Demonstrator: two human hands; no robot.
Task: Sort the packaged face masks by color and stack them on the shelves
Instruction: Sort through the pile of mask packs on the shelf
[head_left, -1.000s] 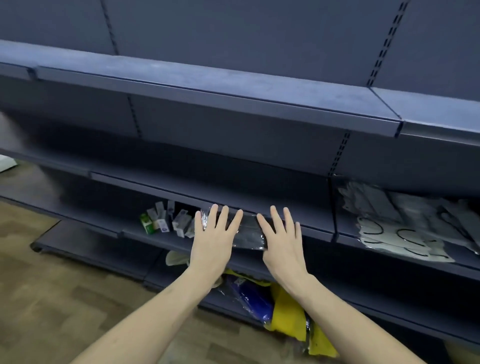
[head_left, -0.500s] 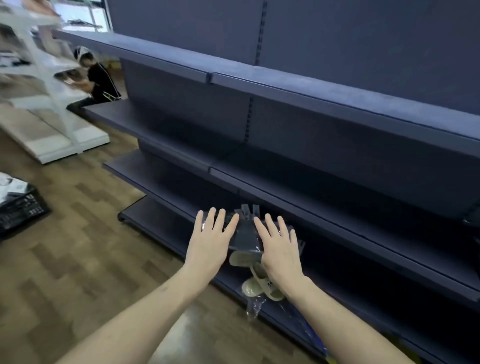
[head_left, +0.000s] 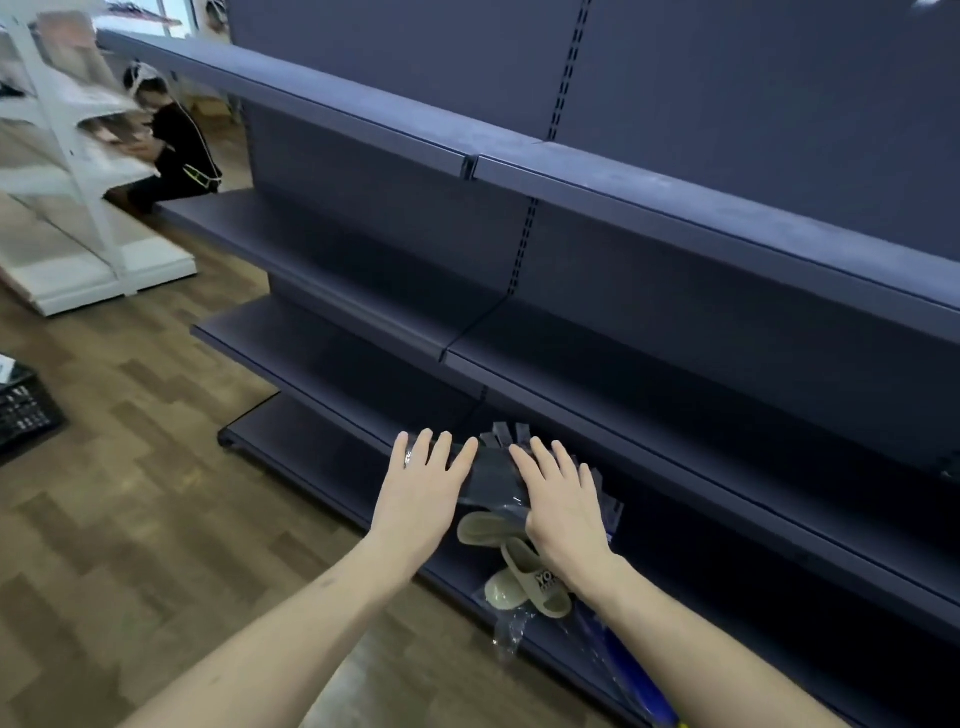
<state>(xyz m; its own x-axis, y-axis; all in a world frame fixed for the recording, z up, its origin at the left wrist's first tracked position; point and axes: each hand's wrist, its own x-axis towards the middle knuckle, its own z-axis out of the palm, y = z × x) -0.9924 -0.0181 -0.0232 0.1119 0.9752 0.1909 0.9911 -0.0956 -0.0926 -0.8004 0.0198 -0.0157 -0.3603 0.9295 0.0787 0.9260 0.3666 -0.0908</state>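
A stack of dark grey packaged face masks (head_left: 493, 474) in clear plastic sits under both my hands, in front of the lower dark blue shelf (head_left: 675, 467). My left hand (head_left: 421, 491) lies flat on the stack's left side with straight fingers. My right hand (head_left: 561, 501) lies flat on its right side, fingers straight too. Both thumbs are hidden. Whether the stack rests on the shelf edge or is carried, I cannot tell.
A pair of beige slippers (head_left: 524, 577) in plastic lies on the bottom shelf below my right hand. A black crate (head_left: 26, 413) stands on the wooden floor at left. A white shelving unit (head_left: 78, 208) and a seated person (head_left: 179, 150) are at far left.
The view has swung left along the shelving; the white masks and small boxes are out of sight. Both hands stay flat on the dark mask stack, which has travelled with them.
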